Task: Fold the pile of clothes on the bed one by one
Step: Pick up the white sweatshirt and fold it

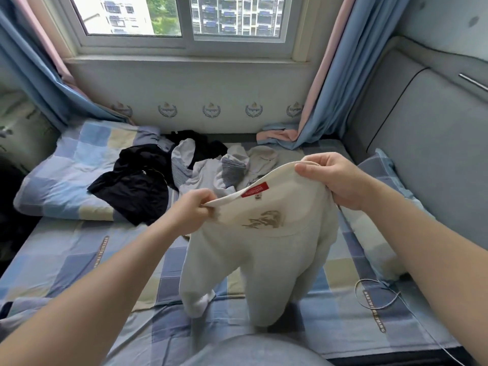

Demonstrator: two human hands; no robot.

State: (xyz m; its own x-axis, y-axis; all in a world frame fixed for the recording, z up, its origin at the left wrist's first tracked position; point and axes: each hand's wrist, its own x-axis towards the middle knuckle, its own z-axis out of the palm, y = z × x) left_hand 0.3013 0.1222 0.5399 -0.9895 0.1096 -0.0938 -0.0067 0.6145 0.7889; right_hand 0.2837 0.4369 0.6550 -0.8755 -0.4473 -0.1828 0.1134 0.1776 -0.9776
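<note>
A cream pair of trousers (264, 249) with a red label at the waistband hangs above the bed, its two legs drooping onto the checked sheet (79, 260). My left hand (190, 212) pinches the waistband at its left end. My right hand (335, 178) grips the waistband at its right end, higher up. Behind the trousers lies the pile of clothes (206, 165): a black garment (137, 183) on the left, white and grey striped pieces in the middle, a pale top at the right.
A checked pillow (60, 175) lies at the left, another pillow (383, 180) at the right by the grey padded headboard (422, 143). Blue and pink curtains (330, 83) hang either side of the window. A thin cable (375, 294) loops on the sheet at the right.
</note>
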